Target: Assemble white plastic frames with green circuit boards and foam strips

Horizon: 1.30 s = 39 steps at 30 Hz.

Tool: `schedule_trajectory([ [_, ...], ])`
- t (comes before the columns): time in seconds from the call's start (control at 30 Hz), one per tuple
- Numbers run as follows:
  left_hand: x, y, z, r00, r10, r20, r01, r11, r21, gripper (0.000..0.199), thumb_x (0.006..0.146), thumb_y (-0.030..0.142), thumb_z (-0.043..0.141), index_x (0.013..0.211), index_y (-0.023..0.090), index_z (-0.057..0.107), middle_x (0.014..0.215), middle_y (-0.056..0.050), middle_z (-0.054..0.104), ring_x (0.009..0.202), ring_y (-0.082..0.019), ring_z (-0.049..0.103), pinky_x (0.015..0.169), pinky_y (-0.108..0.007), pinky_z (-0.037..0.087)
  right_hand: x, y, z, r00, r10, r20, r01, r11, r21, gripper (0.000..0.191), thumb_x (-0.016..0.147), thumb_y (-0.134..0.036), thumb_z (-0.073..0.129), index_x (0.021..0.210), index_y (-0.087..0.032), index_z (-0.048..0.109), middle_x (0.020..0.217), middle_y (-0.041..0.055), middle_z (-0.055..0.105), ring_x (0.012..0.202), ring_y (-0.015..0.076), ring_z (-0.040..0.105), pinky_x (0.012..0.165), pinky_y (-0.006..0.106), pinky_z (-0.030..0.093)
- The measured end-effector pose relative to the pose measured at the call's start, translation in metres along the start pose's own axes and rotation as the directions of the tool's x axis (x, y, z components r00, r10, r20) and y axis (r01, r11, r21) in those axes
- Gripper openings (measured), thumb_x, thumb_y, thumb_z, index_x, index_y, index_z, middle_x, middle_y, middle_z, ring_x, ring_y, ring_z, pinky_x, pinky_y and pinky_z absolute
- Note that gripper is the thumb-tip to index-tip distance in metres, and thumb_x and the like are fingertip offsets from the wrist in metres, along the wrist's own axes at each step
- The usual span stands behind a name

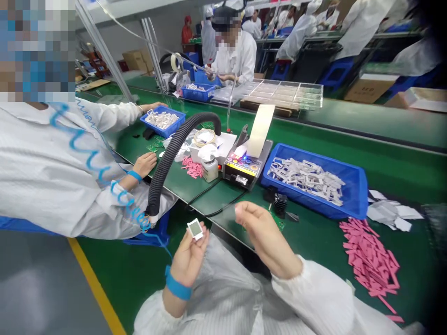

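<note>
A small white-framed display with a grey screen (195, 229) rests at the fingertips of my left hand (189, 258), palm turned up, a blue band around the wrist. To the right, my right hand (267, 239) is raised over the bench edge, thumb and fingertips pinched together. Whatever lies in that pinch, if anything, is too small to make out. Just beyond my right hand sit a black ribbed part (280, 203) and a green circuit board (278, 222), partly hidden by the hand.
A blue tray of white frames (363, 186) stands behind pink strips (372, 260). Centre: a tape dispenser (240, 168), a white bottle (210, 170) and a black flexible hose (164, 163). A co-worker's hand (145, 164) rests on the bench at left, near another blue tray (179, 122).
</note>
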<state>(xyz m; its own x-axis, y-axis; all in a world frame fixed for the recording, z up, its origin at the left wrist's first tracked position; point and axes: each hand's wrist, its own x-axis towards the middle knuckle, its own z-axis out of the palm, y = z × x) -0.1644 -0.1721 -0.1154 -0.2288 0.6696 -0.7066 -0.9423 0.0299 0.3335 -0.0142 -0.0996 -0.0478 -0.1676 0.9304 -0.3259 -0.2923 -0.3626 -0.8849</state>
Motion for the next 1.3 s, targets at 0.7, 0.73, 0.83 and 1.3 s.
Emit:
schedule_trajectory([
  [0.7,-0.049,-0.051,0.071,0.86,-0.097,0.501,-0.026,0.972,0.235,0.025,0.066,0.025,0.077,0.09,0.019,0.073,0.089,-0.002,0.076,0.087,-0.012,0.067,0.083,-0.02,0.05,-0.034,-0.018,-0.024,0.782,-0.613,0.114,0.504,0.514,-0.694,0.015,0.077,-0.026,0.058,0.063,-0.021,0.06,0.12,0.0075,0.056,0.108,0.0278,0.052,0.089,0.05,0.038],
  [0.73,-0.049,-0.052,0.071,0.864,-0.1,0.494,-0.025,0.97,0.24,0.025,0.066,0.025,0.077,0.09,0.019,0.073,0.089,-0.003,0.076,0.087,-0.012,0.067,0.083,-0.021,0.05,-0.033,-0.018,-0.025,0.779,-0.618,0.109,0.505,0.515,-0.693,0.015,0.077,-0.026,0.058,0.063,-0.021,0.06,0.119,0.0074,0.057,0.107,0.0275,0.053,0.088,0.05,0.038],
  [0.83,-0.048,-0.053,0.071,0.875,-0.098,0.475,-0.026,0.969,0.247,0.026,0.066,0.025,0.077,0.091,0.019,0.073,0.09,-0.003,0.075,0.087,-0.012,0.067,0.082,-0.021,0.05,-0.031,-0.017,-0.026,0.757,-0.641,0.126,0.519,0.474,-0.711,0.015,0.078,-0.025,0.058,0.064,-0.021,0.06,0.114,0.0066,0.059,0.101,0.0257,0.055,0.086,0.047,0.04],
  [1.3,-0.026,-0.041,0.045,0.96,-0.206,0.19,0.125,0.923,0.365,0.022,0.086,0.01,0.051,0.077,0.017,0.07,0.082,-0.002,0.073,0.078,-0.009,0.067,0.078,-0.02,0.051,-0.037,0.034,-0.056,0.628,-0.289,0.722,0.631,-0.353,-0.691,0.068,0.085,-0.06,0.043,0.14,-0.02,0.036,0.148,0.0095,0.032,0.134,0.0406,0.018,0.099,0.07,0.013],
])
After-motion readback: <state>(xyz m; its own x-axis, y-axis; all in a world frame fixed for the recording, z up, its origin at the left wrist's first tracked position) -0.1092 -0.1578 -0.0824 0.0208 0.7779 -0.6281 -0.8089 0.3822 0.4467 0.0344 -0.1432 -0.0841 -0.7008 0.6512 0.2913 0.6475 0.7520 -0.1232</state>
